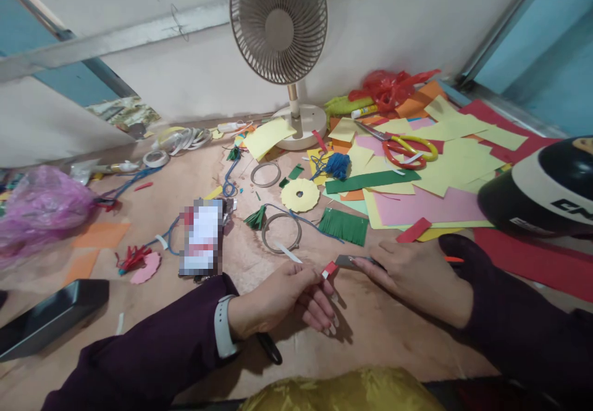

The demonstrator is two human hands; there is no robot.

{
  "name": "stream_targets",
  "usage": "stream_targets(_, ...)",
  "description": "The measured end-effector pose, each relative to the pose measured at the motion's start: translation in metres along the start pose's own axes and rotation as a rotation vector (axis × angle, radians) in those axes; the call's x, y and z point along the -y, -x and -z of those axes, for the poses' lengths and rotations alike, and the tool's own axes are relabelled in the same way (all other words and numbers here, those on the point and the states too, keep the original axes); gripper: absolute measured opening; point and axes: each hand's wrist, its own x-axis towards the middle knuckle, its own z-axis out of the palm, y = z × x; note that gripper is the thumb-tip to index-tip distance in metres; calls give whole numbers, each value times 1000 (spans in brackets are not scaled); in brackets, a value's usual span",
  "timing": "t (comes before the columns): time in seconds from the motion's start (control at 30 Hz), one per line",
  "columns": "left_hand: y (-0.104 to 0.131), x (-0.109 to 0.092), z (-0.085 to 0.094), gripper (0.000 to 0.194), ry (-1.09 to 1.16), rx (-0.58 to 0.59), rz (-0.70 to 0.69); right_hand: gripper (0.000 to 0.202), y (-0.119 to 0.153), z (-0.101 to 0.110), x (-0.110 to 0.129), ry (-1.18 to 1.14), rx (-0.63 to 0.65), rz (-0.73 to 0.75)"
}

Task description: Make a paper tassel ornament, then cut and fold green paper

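Between the thumb and fingers of my left hand (291,296) is a small folded red paper piece (329,269) with a white patch on its end. My right hand (410,278) grips a knife (349,261) with a flat grey blade, whose tip is at the red piece. A thin white strip (288,252) lies just above my left hand, across a tape ring (281,233). Beyond my hands are a fringed green paper (343,226), a green tassel (256,217) and a round yellow paper disc (300,195) with scalloped edges.
A fan (279,28) stands at the back. Scissors (407,151) lie on coloured paper sheets (458,164) at the right, near a dark helmet (542,188). On the left are a phone (202,238), a pink plastic bag (46,210) and a black box (55,318).
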Motion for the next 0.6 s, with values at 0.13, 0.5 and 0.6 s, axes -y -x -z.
stream_targets(0.13,11,4,9,37,-8,11,-19,52,-1,-1,-3,11,57,17)
stream_targets(0.5,49,14,34,32,-170,86,-3,42,1,2,-21,141,-124,10)
stream_targets(0.6,52,19,37,32,-236,113,-12,42,3,4,-28,186,-157,33)
